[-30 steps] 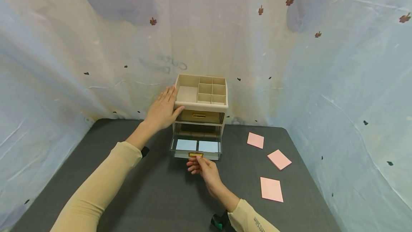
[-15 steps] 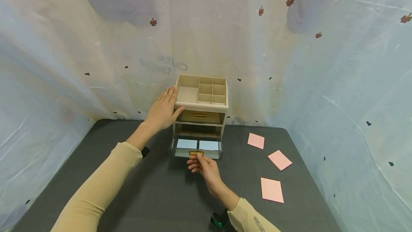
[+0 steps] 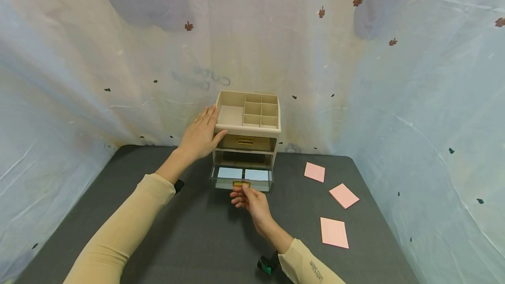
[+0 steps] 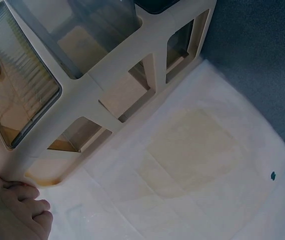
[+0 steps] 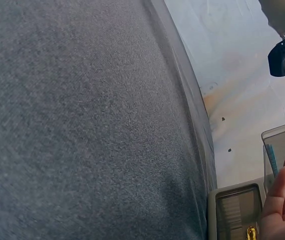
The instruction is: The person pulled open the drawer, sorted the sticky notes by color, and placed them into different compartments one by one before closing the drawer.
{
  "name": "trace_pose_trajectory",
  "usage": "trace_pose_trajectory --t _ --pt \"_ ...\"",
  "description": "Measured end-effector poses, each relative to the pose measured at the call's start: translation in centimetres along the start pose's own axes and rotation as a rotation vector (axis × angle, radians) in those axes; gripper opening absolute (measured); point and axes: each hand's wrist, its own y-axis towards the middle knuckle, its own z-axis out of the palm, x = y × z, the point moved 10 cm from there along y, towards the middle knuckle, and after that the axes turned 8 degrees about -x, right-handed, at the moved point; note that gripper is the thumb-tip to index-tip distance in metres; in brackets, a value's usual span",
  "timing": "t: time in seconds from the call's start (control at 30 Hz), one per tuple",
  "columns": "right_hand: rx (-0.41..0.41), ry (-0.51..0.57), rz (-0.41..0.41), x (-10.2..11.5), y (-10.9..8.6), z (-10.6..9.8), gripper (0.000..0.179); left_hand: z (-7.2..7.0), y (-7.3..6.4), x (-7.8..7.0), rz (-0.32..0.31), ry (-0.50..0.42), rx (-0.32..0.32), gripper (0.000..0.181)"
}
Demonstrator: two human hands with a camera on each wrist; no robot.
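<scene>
A cream desktop organizer stands at the back of the table, a divided tray on top and drawers below. Its middle drawer, smoky and clear, is pulled partway out with two light blue pads inside. My right hand pinches the gold drawer handle, thumb on top and fingers below. In the right wrist view, that hand's fingers are close by the drawer's edge. My left hand rests with straight fingers along the organizer's upper left side, thumb at the front corner.
Three pink note pads, the back one, the middle one and the front one, lie right of the organizer on the dark tabletop. A patterned curtain hangs close behind and at both sides.
The middle drawer has slid slightly inward, toward the organizer, and my right hand's fingertips have moved with its handle. My left hand stays in place.
</scene>
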Motion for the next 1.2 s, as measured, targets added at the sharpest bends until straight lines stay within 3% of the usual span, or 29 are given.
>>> trace_pose_trajectory --t 1.2 --pt "-0.035 0.002 -0.027 0.6 3.5 0.0 0.052 0.3 0.0 0.1 -0.015 -0.011 0.012 0.082"
